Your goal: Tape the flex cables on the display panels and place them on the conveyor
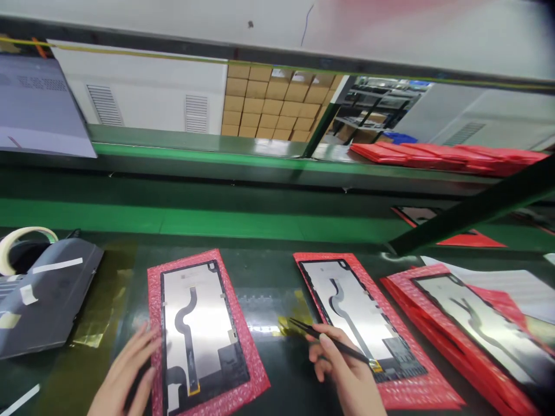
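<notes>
My right hand is closed around black tweezers, whose tips point left over the bench. By the tips is a small piece of yellow film; whether they pinch it I cannot tell. My left hand, fingers apart and slightly blurred, is at the left edge of a red bubble-wrap sheet. On that sheet lies a flat display panel, silvery back up, with a grey curved ribbon cable. A similar panel rests on another red sheet, partly behind my right hand.
At right, a third panel tops stacked red bubble-wrap bags. A green slanted post crosses there. A dark grey case and tape roll are at left. More red bags lie on the shelf behind.
</notes>
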A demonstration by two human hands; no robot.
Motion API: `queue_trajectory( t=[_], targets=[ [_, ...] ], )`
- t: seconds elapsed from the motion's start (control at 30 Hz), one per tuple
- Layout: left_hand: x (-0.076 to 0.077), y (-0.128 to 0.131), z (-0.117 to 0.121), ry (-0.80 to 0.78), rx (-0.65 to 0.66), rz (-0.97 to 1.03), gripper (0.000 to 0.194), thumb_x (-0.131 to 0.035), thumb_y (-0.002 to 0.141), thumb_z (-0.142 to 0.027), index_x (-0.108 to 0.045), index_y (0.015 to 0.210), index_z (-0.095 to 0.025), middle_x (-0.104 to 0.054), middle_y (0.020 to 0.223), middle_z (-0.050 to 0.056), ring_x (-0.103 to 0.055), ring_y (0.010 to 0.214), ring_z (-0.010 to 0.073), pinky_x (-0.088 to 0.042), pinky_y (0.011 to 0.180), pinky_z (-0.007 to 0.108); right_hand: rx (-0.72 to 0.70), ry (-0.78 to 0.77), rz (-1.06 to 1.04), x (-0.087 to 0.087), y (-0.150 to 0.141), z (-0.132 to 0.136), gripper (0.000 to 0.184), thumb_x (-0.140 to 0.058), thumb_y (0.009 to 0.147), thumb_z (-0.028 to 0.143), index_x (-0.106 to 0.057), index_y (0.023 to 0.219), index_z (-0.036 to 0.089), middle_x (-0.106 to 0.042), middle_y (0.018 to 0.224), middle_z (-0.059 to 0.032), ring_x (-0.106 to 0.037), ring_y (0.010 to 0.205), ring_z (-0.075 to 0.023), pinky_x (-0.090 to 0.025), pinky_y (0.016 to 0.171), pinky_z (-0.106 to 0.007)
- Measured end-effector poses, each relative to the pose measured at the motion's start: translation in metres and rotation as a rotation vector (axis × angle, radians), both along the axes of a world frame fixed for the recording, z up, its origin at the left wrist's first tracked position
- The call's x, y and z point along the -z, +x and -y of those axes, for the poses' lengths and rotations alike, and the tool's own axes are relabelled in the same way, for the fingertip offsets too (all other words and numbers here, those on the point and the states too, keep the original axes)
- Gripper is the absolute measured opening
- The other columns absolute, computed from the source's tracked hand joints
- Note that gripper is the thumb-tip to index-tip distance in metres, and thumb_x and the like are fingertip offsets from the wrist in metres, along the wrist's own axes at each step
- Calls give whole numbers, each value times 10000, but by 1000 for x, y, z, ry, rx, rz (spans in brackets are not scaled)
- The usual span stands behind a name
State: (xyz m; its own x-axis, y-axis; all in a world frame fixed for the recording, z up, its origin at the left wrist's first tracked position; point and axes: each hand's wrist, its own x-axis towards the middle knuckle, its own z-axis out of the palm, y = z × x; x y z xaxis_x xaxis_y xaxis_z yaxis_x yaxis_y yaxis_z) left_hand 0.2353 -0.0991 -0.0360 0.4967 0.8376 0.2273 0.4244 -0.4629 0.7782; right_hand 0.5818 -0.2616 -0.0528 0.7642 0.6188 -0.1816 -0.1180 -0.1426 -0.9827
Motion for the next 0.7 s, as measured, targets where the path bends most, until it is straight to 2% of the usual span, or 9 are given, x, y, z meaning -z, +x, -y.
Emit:
queue_trajectory(
  t=[0.1,0.2,0.27,0.33,0.47,0.57,0.7],
  targets=[
    [2,7,3,155,296,-134,575,-619,884,-264,-496,1413,-454,-600,1401,-10,-530,1303,295,-399,1078,441,38,-25,107,4,-5,-8,471,-724,743,647,-593,861,210,-618,591,4,-507,412,-124,-429,380,-246],
    [6,21,6,196,440,-200,784,-702,840,-277,-326,1512,-427,-568,1413,39,-564,1253,320,-433,1047,470,53,-107,219,3,-8,-12,552,-709,709,706,-615,900,197,-661,625,-27,-544,435,-140,-498,416,-274],
    [9,26,9,241,454,-216,866,-718,834,-297,-237,1546,-401,-565,1409,68,-599,1213,324,-459,1019,481,54,-146,255,3,-8,-12,575,-695,698,727,-632,892,189,-685,658,-51,-559,449,-148,-525,433,-290],
    [12,27,11,287,427,-213,885,-718,837,-308,-210,1558,-378,-564,1406,94,-627,1180,325,-473,1003,492,51,-162,281,4,-8,-11,561,-686,700,730,-641,839,189,-694,677,-65,-562,450,-148,-532,434,-294],
    [19,24,12,298,411,-197,836,-726,832,-324,-278,1537,-345,-594,1383,110,-646,1161,315,-472,1022,476,14,-174,300,9,-6,-11,523,-679,728,708,-640,791,190,-711,695,-75,-539,417,-130,-514,414,-284],
    [22,23,13,251,405,-188,791,-731,823,-317,-335,1508,-343,-609,1374,103,-628,1185,319,-468,1042,472,-21,-156,297,11,-4,-13,510,-674,743,701,-635,788,195,-724,690,-81,-528,402,-129,-492,398,-281],
    [21,25,16,170,385,-192,636,-716,830,-308,-482,1421,-324,-604,1377,102,-595,1224,336,-442,1078,497,-29,-135,299,11,-5,-15,486,-684,753,683,-640,778,200,-748,705,-100,-546,420,-144,-473,401,-282]
  ],
)
